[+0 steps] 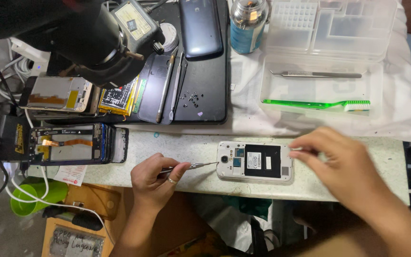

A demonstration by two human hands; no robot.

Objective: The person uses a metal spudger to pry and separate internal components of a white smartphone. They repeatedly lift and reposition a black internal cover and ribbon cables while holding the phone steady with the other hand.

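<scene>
Lighting: bright, even, from above; benchtop (181,143) and white cloth (405,109) were well lit. Shadows: soft, short, under the hands. Glare: mild sheen on the dark phone cover (200,26) and clear plastic box (329,28). Blur: right hand (341,164) smeared by motion; microscope (86,33) near the lens was dark and out of focus. Lower edge was dim. Slight wide-angle bending at the corners.

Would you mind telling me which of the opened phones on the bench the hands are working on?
The white phone with its back cover off, lying between both hands; the left hand points a screwdriver at it. The other phones lie untouched.
</scene>
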